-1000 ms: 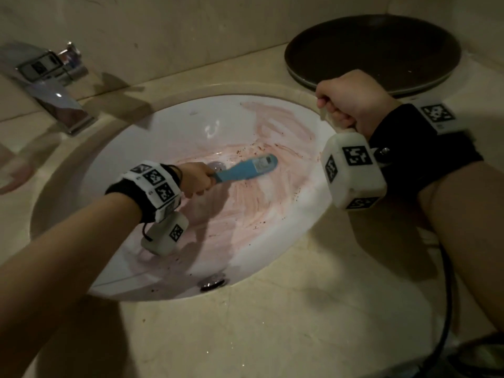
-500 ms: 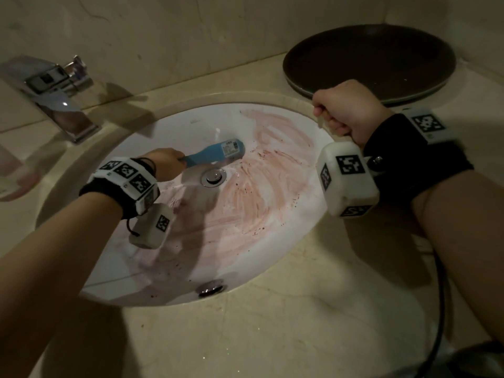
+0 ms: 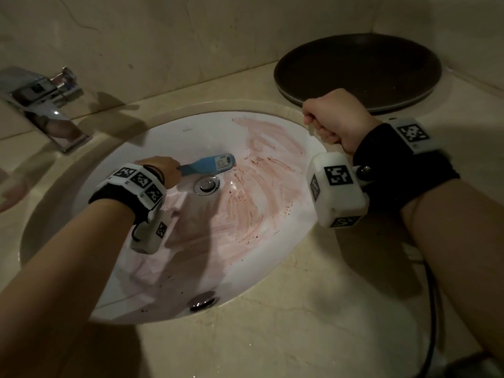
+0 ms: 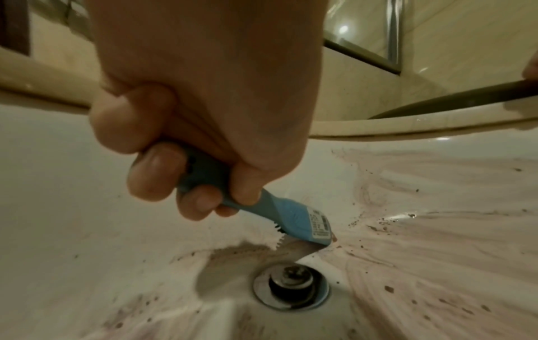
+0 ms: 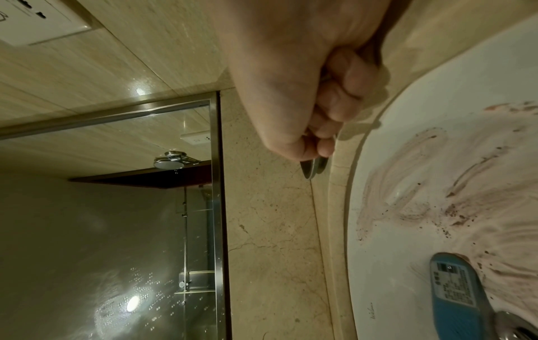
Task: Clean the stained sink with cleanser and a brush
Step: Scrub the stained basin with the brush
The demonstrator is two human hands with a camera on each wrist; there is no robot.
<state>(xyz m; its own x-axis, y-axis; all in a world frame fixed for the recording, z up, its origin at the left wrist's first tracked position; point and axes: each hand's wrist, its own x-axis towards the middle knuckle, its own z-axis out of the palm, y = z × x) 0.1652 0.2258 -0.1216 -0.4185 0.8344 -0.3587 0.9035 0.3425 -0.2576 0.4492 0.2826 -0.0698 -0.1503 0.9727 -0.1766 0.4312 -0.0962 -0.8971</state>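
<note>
The white sink (image 3: 141, 137) has pink-red smears (image 3: 245, 211) and dark specks over its right half and front. My left hand (image 3: 161, 170) is down in the basin and grips the handle of a blue brush (image 3: 215, 165). The left wrist view shows the hand (image 4: 203, 103) curled round the brush (image 4: 302, 220), whose bristles press on the basin just behind the drain (image 4: 291, 287). My right hand (image 3: 335, 118) is a fist over the sink's right rim. In the right wrist view the hand (image 5: 305, 92) holds a thin grey metal object (image 5: 313, 168), mostly hidden.
A chrome faucet (image 3: 46, 110) stands at the back left. A dark round tray (image 3: 357, 69) lies on the beige stone counter (image 3: 300, 323) at the back right. An overflow hole (image 3: 204, 300) sits in the sink's near wall. A black cable (image 3: 433, 309) hangs at the right.
My left hand has drawn the brush leftward, from right of the drain to just behind it. The right fist has stayed over the rim.
</note>
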